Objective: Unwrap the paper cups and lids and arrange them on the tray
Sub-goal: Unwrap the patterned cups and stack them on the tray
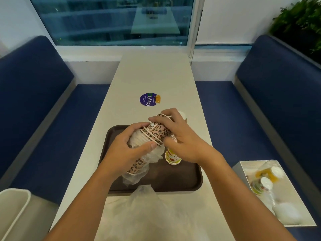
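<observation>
Starting at the left edge, what've u got? (desk)

Lower left of frame: white bin point(12, 206) beside the white table point(152, 75). Next, lower centre, I see the left hand point(128, 150), fingers & thumb curled round the wrapped part of a leopard-print cup stack point(157, 132). The stack is tilted over the brown tray point(182, 178); can't tell if its low end touches. Clear plastic wrap point(139, 173) is bunched round that low end. (me)

And the right hand? (desk)

Centre frame, right hand point(180, 138), fingers clamped over the bare upper end of the same stack, thumb at its underside. So both hands are on one stack, close together. Just below that thumb a fruit-print cup point(172, 156) sits on the tray; can't tell which way up. Another cup point(183, 115) shows past the fingertips, mostly hidden. (me)

Rest of the table? (desk)

Purple round sticker point(149, 99) mid-table, above the hands. Clear plastic bag point(152, 214) at bottom centre, reaching the tray's near edge. Lower right: white box point(295, 221) on the blue bench point(225, 119) w/ wrapped cups point(267, 174) inside, blurred. (me)
</observation>
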